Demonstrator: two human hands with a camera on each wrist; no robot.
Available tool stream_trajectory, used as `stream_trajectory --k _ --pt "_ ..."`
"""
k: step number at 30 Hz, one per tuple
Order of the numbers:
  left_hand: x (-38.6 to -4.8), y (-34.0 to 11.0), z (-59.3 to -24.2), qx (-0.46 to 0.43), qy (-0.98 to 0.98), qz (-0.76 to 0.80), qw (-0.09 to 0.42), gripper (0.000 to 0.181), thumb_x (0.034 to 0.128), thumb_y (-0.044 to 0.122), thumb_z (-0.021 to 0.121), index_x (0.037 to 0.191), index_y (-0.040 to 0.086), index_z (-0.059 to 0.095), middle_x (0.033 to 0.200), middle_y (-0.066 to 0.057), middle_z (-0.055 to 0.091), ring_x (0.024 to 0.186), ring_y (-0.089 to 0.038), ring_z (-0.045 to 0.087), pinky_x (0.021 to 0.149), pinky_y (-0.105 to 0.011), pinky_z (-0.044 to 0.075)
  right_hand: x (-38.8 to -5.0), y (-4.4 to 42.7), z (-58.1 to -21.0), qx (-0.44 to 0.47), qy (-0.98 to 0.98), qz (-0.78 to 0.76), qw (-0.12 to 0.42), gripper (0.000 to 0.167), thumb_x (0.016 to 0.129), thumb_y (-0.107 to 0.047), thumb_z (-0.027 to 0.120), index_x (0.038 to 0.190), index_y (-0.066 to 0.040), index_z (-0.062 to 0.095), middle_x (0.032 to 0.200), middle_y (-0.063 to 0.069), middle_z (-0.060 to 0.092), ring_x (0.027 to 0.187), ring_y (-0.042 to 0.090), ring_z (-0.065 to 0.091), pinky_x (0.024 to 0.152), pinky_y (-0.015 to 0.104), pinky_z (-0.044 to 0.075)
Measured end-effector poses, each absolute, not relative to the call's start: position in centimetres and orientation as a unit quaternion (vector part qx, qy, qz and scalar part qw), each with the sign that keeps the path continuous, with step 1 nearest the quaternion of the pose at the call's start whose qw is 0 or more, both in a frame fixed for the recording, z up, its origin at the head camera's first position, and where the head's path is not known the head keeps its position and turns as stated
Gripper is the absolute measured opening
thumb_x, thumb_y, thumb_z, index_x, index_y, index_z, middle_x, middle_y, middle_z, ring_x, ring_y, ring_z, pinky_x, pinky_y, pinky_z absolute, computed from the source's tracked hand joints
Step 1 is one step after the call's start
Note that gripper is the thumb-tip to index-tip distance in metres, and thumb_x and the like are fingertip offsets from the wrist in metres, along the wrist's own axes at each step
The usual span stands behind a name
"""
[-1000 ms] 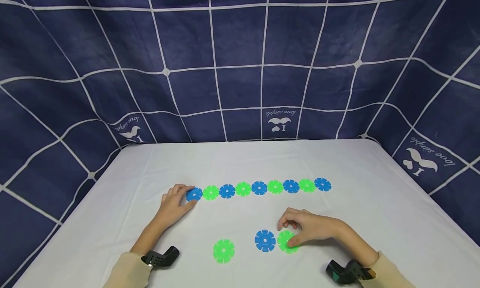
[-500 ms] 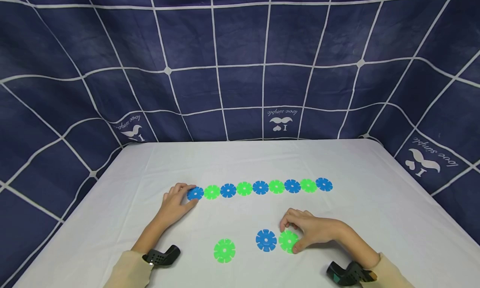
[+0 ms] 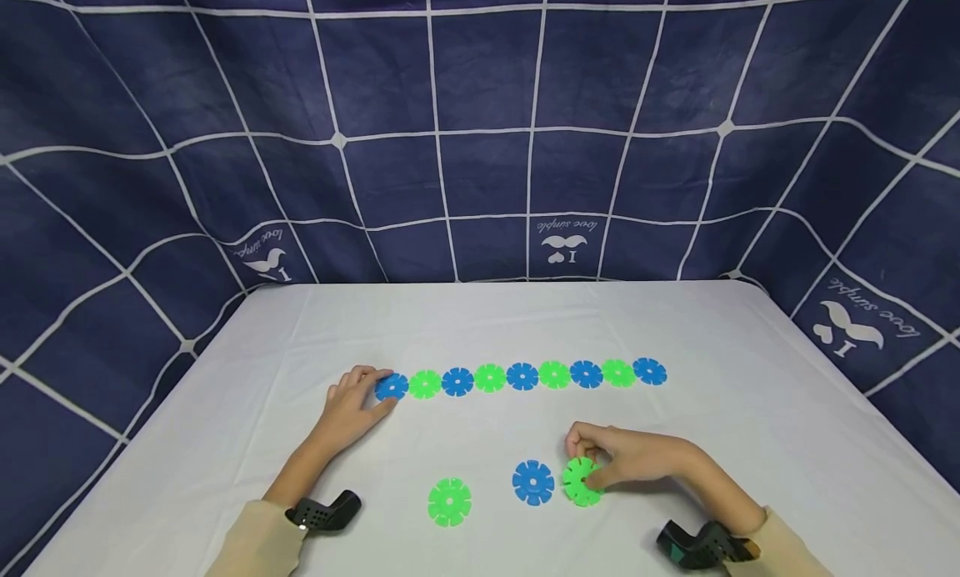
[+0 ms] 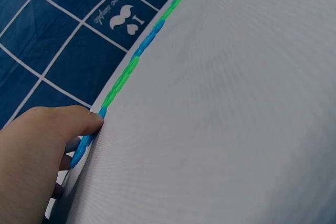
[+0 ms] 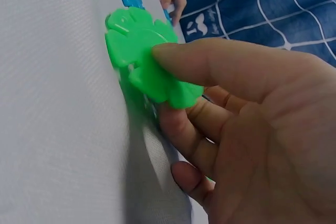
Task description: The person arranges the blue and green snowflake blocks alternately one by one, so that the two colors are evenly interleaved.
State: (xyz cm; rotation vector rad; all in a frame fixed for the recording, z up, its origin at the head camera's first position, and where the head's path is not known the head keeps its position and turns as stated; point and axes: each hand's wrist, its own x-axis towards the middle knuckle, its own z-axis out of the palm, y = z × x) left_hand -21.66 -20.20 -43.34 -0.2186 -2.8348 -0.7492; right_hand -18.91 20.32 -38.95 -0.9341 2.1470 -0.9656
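Has tilted the green disc since the earlier frame, pinching it in the right grip beside a loose blue disc. Looks mid-pickup; probably calls for a steady lift. Farther off, holds the end disc of the row in the left grip; loses the other end off the left wrist view.

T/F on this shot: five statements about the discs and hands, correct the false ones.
1. The row of discs alternates blue and green. True.
2. The row has six discs. False: it has nine.
3. The right hand pinches a green disc. True.
4. The left hand touches the row's right end. False: it touches the left-end blue disc.
5. In the head view, a loose blue disc sits between two green ones. True.
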Motion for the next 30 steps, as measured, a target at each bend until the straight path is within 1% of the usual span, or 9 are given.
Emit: stream_trajectory --k 2,4,9,11,17,19,22,27,30 --pt "-21.6 -20.2 -43.4 -0.075 -0.960 -0.252 0.100 0.051 0.0810 0.033 0.062 0.124 0.007 0.053 0.121 -0.017 0.048 0.114 -0.035 0.042 0.085 -0.046 0.026 -19.1 20.5 -39.2 -0.353 0.793 -0.387 0.311 0.027 0.081 -0.016 0.062 0.104 -0.012 0.048 0.086 -0.007 0.052 0.084 0.002 0.045 0.075 0.021 0.036" --pt "-21.7 -20.2 -43.5 -0.076 -0.959 -0.253 0.100 0.050 0.0810 0.032 0.061 0.124 0.007 0.053 0.120 -0.017 0.048 0.114 -0.035 0.042 0.085 -0.046 0.026 -19.3 20.8 -39.2 -0.350 0.786 -0.399 0.316 0.027 0.083 -0.015 0.059 0.109 -0.012 0.050 0.092 -0.005 0.053 0.086 0.002 0.045 0.075 0.021 0.038" --pt "-21.8 -20.2 -43.6 -0.078 -0.959 -0.254 0.101 0.050 0.0812 0.032 0.061 0.124 0.007 0.053 0.120 -0.017 0.048 0.113 -0.034 0.042 0.084 -0.044 0.026 -20.0 21.7 -39.1 -0.339 0.785 -0.419 0.305 0.028 0.088 -0.017 0.054 0.116 -0.014 0.053 0.113 0.002 0.054 0.101 0.002 0.046 0.084 0.019 0.039" --pt "-21.8 -20.2 -43.6 -0.079 -0.959 -0.252 0.100 0.050 0.0813 0.032 0.061 0.124 0.008 0.053 0.120 -0.017 0.048 0.113 -0.034 0.042 0.084 -0.044 0.026 -20.3 22.0 -39.0 -0.330 0.785 -0.433 0.295 0.028 0.088 -0.016 0.054 0.116 -0.010 0.052 0.111 0.003 0.056 0.100 0.003 0.049 0.085 0.020 0.040" --pt "-21.7 -20.3 -43.4 -0.082 -0.959 -0.254 0.099 0.050 0.0812 0.031 0.062 0.124 0.007 0.053 0.120 -0.017 0.048 0.113 -0.034 0.042 0.085 -0.045 0.026 -21.0 23.0 -38.7 -0.292 0.781 -0.485 0.264 0.030 0.088 -0.012 0.054 0.115 -0.002 0.045 0.093 -0.001 0.056 0.081 0.003 0.052 0.074 0.024 0.041" --pt "-21.7 -20.3 -43.4 -0.083 -0.958 -0.252 0.103 0.050 0.0811 0.031 0.061 0.124 0.007 0.053 0.120 -0.017 0.048 0.113 -0.034 0.042 0.085 -0.045 0.025 -21.3 23.4 -38.6 -0.277 0.779 -0.504 0.250 0.029 0.088 -0.012 0.053 0.114 -0.002 0.044 0.092 -0.002 0.056 0.080 0.004 0.053 0.075 0.024 0.041" --pt "-21.8 -20.3 -43.4 -0.084 -0.958 -0.252 0.108 0.049 0.0812 0.030 0.062 0.124 0.007 0.053 0.120 -0.018 0.048 0.113 -0.035 0.042 0.085 -0.046 0.025 -21.7 24.1 -38.4 -0.243 0.783 -0.525 0.228 0.026 0.089 -0.012 0.053 0.111 -0.006 0.041 0.089 -0.002 0.056 0.078 0.005 0.054 0.075 0.025 0.043" --pt "-21.8 -20.3 -43.4 -0.079 -0.959 -0.256 0.096 0.050 0.0814 0.031 0.061 0.124 0.007 0.053 0.121 -0.017 0.048 0.114 -0.034 0.042 0.086 -0.046 0.025 -22.4 25.0 -38.1 -0.153 0.804 -0.548 0.177 0.025 0.088 -0.016 0.055 0.104 -0.012 0.036 0.088 -0.004 0.057 0.073 0.006 0.054 0.075 0.027 0.042" --pt "-21.8 -20.4 -43.4 -0.081 -0.959 -0.256 0.095 0.050 0.0816 0.031 0.061 0.125 0.007 0.052 0.121 -0.017 0.047 0.114 -0.034 0.041 0.086 -0.046 0.025 -22.7 25.5 -37.8 -0.108 0.808 -0.564 0.134 0.031 0.087 -0.017 0.056 0.110 -0.009 0.036 0.094 -0.008 0.056 0.076 0.004 0.054 0.075 0.026 0.044"
